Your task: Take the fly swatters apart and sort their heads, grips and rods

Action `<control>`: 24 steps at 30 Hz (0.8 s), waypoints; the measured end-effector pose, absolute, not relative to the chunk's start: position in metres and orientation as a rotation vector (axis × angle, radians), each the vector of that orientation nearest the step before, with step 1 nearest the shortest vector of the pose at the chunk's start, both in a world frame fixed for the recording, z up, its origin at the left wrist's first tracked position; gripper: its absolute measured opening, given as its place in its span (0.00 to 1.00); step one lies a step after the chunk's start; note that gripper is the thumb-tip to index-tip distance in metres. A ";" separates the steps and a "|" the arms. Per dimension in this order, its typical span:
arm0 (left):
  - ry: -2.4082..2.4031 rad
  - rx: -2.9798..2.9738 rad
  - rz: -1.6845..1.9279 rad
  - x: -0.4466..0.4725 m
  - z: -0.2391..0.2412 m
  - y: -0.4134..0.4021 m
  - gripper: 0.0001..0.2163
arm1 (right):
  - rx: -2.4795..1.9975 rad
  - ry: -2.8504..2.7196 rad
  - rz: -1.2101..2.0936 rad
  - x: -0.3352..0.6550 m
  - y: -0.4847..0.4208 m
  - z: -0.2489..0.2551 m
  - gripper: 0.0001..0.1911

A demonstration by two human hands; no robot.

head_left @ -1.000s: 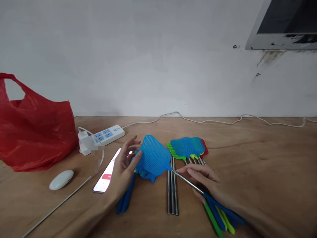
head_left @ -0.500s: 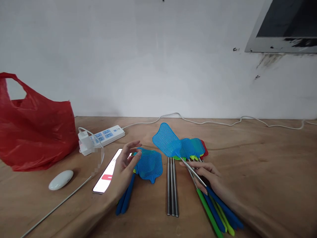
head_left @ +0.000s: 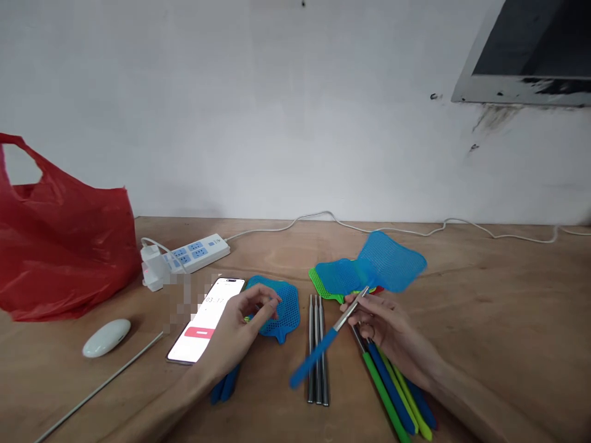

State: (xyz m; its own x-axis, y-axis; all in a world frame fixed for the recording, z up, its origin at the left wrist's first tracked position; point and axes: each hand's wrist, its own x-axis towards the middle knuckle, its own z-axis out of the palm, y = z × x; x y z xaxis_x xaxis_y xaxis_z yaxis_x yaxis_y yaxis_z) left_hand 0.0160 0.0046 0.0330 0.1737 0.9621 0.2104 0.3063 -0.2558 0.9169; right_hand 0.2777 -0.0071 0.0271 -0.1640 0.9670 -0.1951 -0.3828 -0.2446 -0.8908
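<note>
My right hand (head_left: 385, 326) pinches the metal rod of a blue fly swatter (head_left: 390, 263). Its mesh head is raised to the upper right and its blue handle (head_left: 314, 360) swings down to the left over three loose steel rods (head_left: 316, 351). Under the hand lies a pile of assembled swatters (head_left: 344, 277) with green, blue and yellow handles (head_left: 394, 394). My left hand (head_left: 240, 329) rests with curled fingers on a blue mesh head (head_left: 281, 311) lying over blue handles (head_left: 224, 387); whether it grips anything I cannot make out.
A phone (head_left: 205, 320) with a lit screen lies left of my left hand. A white power strip (head_left: 194, 252), a white oval device (head_left: 106, 337), a thin grey rod (head_left: 96, 391) and a red plastic bag (head_left: 60, 246) sit at the left. A white cable (head_left: 415, 231) runs along the wall.
My right hand has swung the blue swatter from the left stack over to the right, turning it so the head points up right and the handle down left. My left hand let go of its head.
</note>
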 end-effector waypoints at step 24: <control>1.227 2.137 0.630 0.022 0.034 -0.003 0.14 | -1.063 -1.944 0.847 0.276 -0.032 0.038 0.10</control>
State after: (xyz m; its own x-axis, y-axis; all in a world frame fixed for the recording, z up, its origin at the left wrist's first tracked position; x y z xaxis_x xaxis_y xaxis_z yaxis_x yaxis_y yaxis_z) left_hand 0.0219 -0.0031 0.0339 0.4629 0.8797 0.1087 0.6005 -0.4015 0.6915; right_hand 0.2759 -0.0317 0.0385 -0.3730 0.8795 0.2956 0.3822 0.4360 -0.8147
